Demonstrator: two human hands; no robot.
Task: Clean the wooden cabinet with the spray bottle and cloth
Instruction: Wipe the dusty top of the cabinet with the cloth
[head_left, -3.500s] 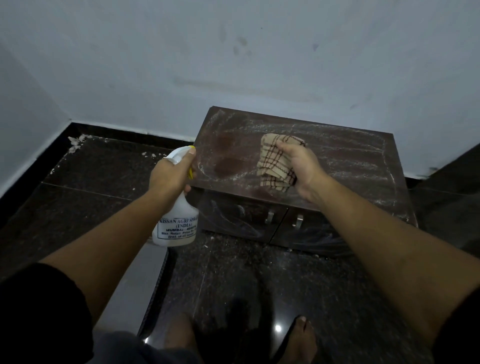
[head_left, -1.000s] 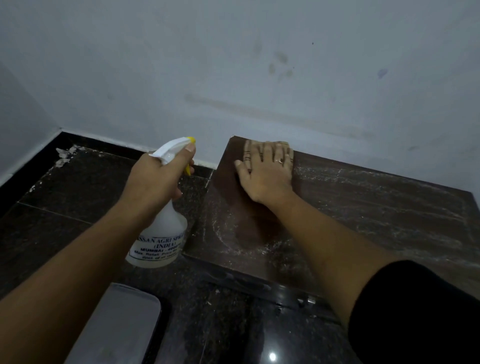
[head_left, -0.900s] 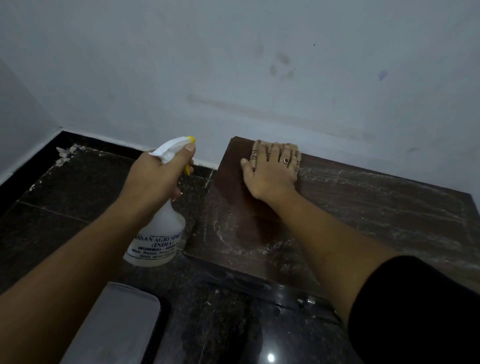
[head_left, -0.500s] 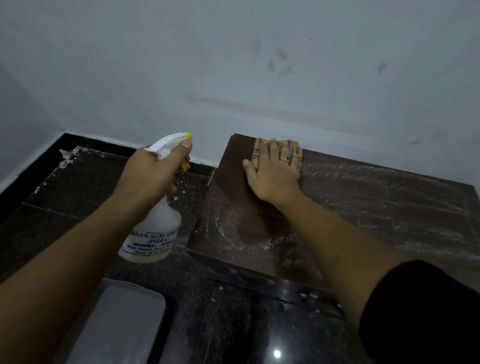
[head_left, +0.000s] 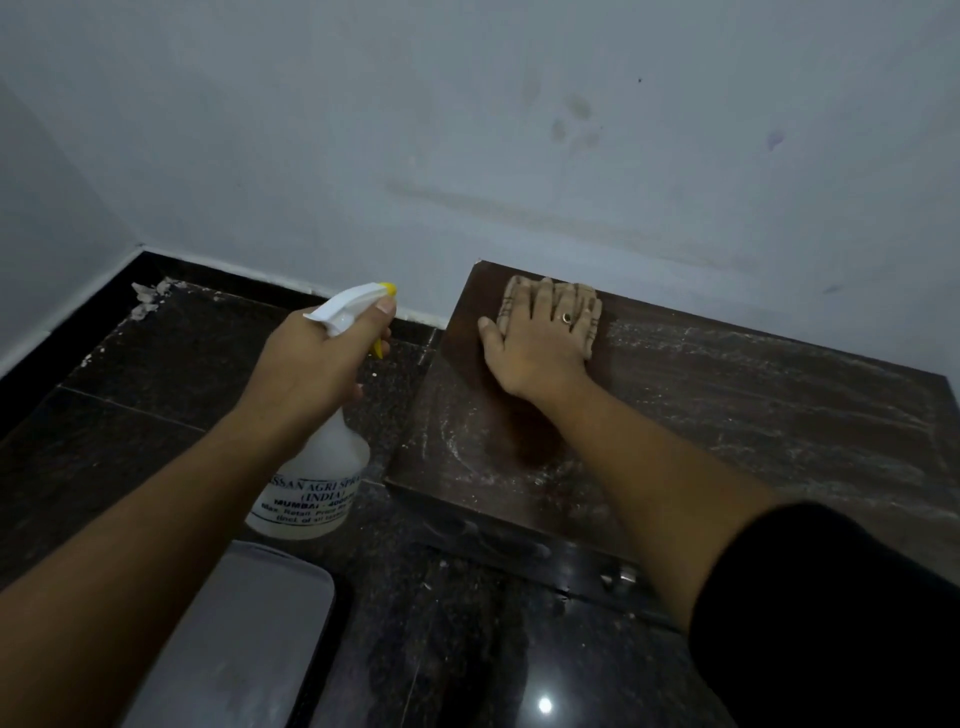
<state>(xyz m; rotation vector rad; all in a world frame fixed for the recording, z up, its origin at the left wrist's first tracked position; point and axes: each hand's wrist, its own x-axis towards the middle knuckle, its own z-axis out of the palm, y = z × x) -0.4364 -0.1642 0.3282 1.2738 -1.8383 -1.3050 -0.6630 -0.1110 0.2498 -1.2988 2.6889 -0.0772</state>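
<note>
Where farthest left of the cabinet (head_left: 753, 405), debris (head_left: 148, 299): pale crumbs at the foot of the wall (head_left: 467, 130), well apart from the cabinet's left edge.
Grey panel (head_left: 244, 639): flat, round-cornered, lying on the floor (head_left: 130, 415) in front of and left of the cabinet; cannot tell what it is.
Left hand (head_left: 311, 364): clamped round the neck of the spray bottle (head_left: 317, 467), forefinger laid along the white head; raised just left of the cabinet's left edge, clear of it.
Spray bottle: white and translucent, printed label facing the camera; hanging tilted above the floor beside the cabinet's front left corner, not touching it; yellow nozzle tip (head_left: 387, 287) pointing toward the wall.
Hands: apart, one off the cabinet's left edge, the other over its top.
Cabinet top: dark brown wood, set against the wall; darker, streak-free patch at the left end, white dusty streaks across the front, middle and right.
Cloth (head_left: 594, 332): beige with dark lines, flat on the cabinet's far left corner, mostly covered.
Right hand (head_left: 535, 348): spread flat with straight fingers, pressing down on the cloth, gripping nothing; ring (head_left: 566, 317) on one finger.
Cabinet front: small metal handle (head_left: 626, 574) glinting below the top's front edge.
Black sleeve (head_left: 831, 623): over the right upper arm, in front of the cabinet's right half.
</note>
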